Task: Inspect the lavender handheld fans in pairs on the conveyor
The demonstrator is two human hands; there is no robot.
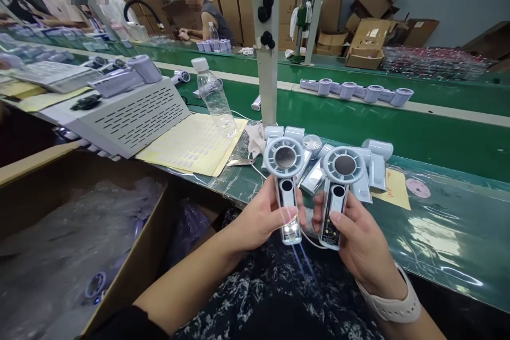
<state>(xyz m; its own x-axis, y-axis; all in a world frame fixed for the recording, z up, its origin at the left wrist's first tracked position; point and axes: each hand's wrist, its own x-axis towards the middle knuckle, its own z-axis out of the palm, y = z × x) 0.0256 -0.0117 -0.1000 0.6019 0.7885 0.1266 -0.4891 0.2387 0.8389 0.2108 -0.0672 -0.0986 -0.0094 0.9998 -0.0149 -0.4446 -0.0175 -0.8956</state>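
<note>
My left hand (265, 212) is closed round the handle of a pale blue handheld fan (285, 159), its thumb on the lower front. White lights shine near the bottom of that handle. A second handheld fan (345, 166) is upright in my right hand (360, 228), with my thumb pressed on its front; its lower panel looks dark, with small yellowish spots. Both round fan heads face me, side by side and slightly apart. Behind them, several more pale blue fans (378, 162) lie on the green bench, partly hidden by the two I hold.
A plastic bottle (215, 98) leans on yellow sticker sheets (187, 143), beside a grey vented metal box (135, 111). A white post (268, 74) rises ahead. Fans (348, 89) line the conveyor. An open carton (131, 255) with plastic bags stands lower left. Co-workers sit across the line.
</note>
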